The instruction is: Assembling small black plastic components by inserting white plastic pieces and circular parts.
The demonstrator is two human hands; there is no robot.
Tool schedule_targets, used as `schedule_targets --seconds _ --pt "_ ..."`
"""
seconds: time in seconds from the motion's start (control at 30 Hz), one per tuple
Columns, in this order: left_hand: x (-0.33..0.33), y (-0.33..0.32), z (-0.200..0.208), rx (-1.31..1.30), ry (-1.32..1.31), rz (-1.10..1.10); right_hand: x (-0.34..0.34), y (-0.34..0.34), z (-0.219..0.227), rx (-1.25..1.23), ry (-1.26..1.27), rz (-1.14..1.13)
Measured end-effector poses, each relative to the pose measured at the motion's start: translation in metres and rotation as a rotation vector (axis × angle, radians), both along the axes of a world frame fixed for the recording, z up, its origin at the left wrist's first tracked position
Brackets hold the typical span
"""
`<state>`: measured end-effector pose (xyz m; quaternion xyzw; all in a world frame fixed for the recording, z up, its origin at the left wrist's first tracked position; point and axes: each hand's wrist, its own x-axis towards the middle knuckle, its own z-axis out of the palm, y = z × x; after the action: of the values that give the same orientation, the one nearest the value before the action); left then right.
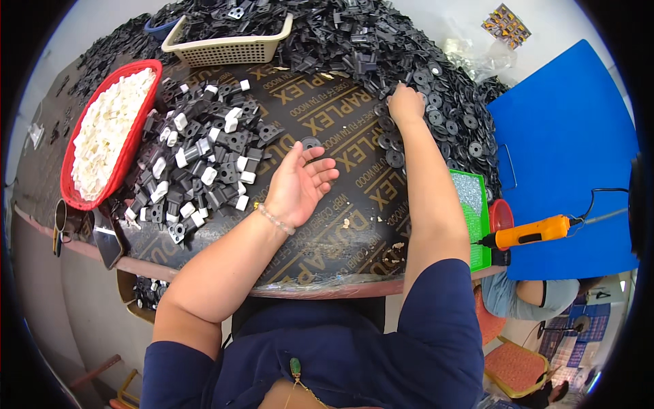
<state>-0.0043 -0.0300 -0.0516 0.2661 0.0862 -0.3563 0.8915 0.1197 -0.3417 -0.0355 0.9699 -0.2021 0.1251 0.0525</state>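
Black round discs [436, 102] under right hand [405, 103], left hand [298, 183] open, palm up

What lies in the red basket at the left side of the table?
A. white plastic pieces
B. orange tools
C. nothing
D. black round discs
A: the red basket is filled with small white plastic pieces, while the black round discs lie in a heap at the right, near the right hand.
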Motion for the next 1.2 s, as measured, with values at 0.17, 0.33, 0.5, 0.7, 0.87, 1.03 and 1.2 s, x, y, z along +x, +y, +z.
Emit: schedule_targets --seconds 0.17,0.33,0.5,0.7,0.87,1.03,1.2 --pt "-0.001 0.001 -0.003 0.019 -0.032 -0.021 -0.021 0.000 0.012 0.018 0.151 0.141" --pt "-0.011 -0.009 0.012 0.071 -0.136 -0.027 -0.087 0.074 0.063 0.698 0.047 0.590" --pt "-0.013 -0.007 0.014 -0.005 -0.130 -0.040 -0.120 0.114 0.086 0.965 0.351 0.853" --pt "-0.006 -0.001 0.013 -0.054 -0.093 -0.063 -0.024 -0.025 0.060 0.411 -0.345 0.257" --pt "-0.005 0.000 0.011 -0.045 -0.054 -0.045 0.004 -0.111 0.033 0.239 -0.349 -0.181" --pt "-0.008 -0.002 0.012 -0.075 -0.074 -0.051 0.024 -0.118 0.027 0.225 -0.253 -0.222" --pt "-0.004 -0.003 0.013 -0.065 -0.095 -0.010 0.030 -0.126 0.036 0.300 -0.260 -0.221"
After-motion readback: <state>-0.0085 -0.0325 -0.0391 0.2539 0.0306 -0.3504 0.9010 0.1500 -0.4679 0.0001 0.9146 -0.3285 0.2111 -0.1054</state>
